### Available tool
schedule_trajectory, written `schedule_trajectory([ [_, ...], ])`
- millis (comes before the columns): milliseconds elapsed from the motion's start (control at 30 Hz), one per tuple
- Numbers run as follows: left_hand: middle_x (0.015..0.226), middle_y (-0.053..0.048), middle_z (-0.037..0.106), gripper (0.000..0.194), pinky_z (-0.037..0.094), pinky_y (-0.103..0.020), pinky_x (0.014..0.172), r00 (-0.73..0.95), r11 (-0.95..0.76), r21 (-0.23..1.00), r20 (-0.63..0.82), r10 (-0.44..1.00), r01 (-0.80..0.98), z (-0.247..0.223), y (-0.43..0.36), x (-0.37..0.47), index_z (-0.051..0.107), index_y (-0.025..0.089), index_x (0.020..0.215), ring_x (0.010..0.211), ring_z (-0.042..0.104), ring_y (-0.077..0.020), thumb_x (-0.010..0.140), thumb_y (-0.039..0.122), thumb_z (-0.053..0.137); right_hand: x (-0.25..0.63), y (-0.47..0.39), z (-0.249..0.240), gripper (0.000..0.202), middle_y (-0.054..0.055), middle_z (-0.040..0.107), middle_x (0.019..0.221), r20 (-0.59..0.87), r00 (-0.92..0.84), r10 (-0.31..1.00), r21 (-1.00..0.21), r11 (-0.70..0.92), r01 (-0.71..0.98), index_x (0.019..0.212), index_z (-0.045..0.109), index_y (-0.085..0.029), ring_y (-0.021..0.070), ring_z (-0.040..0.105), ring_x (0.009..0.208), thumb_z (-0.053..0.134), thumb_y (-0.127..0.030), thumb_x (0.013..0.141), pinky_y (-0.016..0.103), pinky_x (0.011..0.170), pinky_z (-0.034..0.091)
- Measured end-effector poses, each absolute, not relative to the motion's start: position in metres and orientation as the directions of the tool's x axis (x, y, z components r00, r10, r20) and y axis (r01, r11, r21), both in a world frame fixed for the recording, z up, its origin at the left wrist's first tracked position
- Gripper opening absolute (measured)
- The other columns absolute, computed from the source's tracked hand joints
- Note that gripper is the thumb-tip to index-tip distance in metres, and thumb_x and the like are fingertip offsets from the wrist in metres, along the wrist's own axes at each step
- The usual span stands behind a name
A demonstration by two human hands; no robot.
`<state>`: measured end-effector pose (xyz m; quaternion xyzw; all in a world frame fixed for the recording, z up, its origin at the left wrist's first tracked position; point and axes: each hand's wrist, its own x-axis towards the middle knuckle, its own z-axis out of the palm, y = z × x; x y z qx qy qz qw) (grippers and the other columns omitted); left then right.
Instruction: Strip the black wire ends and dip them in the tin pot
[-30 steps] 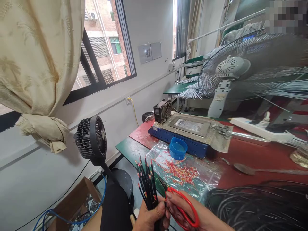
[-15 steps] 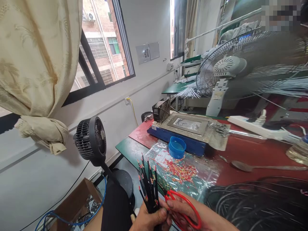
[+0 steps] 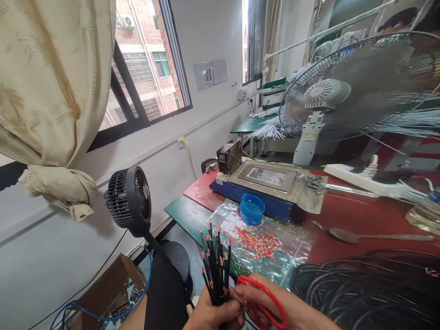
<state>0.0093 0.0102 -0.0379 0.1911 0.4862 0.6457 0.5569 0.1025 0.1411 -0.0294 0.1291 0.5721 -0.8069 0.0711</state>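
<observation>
Low in the head view, my left hand (image 3: 215,315) is closed around a bundle of black cables (image 3: 216,270). Their ends stand upright and show short red and yellowish wire tips at uneven heights. Just to the right, my right hand (image 3: 263,300) grips a pair of red-handled scissors (image 3: 275,298) with fingers through the loops. The scissor blades are mostly hidden behind the hands and the bundle. Both hands are close together, near the cables' lower part. Beyond them, many small red and yellow wire scraps (image 3: 259,245) lie on a clear plastic bag (image 3: 292,256).
A blue round container (image 3: 252,210) stands before a blue heated-looking unit (image 3: 261,183) with a small fan. Coiled black cables (image 3: 364,293) lie at right, below a spoon (image 3: 347,235). A black fan (image 3: 129,199) stands left; a large white fan (image 3: 326,94) spins behind. A cardboard box (image 3: 113,279) sits lower left.
The cable bundle has shifted slightly right and its tips are arranged a little differently. My right hand still holds the scissors, almost in the same place.
</observation>
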Motion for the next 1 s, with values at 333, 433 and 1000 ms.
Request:
schedule_trajectory([
  [333,0.049,0.004,0.054,0.04,0.019,-0.021,0.039,-0.434,-0.052,0.836,-0.23,0.871,-0.547,-0.05,0.013,0.011,0.056,0.016,0.071,0.037,0.041,-0.0021,0.055,0.046,0.077,0.101,0.143,-0.026,0.057,-0.007,0.037,0.033,-0.327,-0.939,0.108,-0.885,-0.383,0.264,0.045,0.048,-0.017,0.003,0.032,0.028,0.059,-0.07,0.064,0.017,0.031,0.021],
  [433,0.05,0.004,0.054,0.039,0.02,-0.02,0.038,-0.465,-0.07,0.841,-0.225,0.856,-0.537,-0.053,0.014,0.01,0.056,0.015,0.071,0.037,0.041,-0.0018,0.056,0.046,0.076,0.099,0.144,-0.029,0.059,-0.006,0.038,0.031,-0.288,-0.953,0.097,-0.899,-0.369,0.234,0.043,0.048,-0.017,0.0034,0.032,0.028,0.057,-0.069,0.067,0.018,0.031,0.019],
  [1000,0.041,0.004,0.053,0.049,0.02,-0.019,0.038,-0.654,-0.095,0.883,-0.264,0.709,-0.46,-0.057,0.02,0.014,0.057,0.015,0.078,0.033,0.037,-0.002,0.054,0.054,0.074,0.09,0.146,-0.056,0.059,-0.004,0.045,0.041,-0.086,-0.976,0.199,-0.996,-0.044,0.079,0.058,0.059,-0.014,0.0041,0.034,0.032,0.051,-0.07,0.073,0.018,0.034,0.023],
])
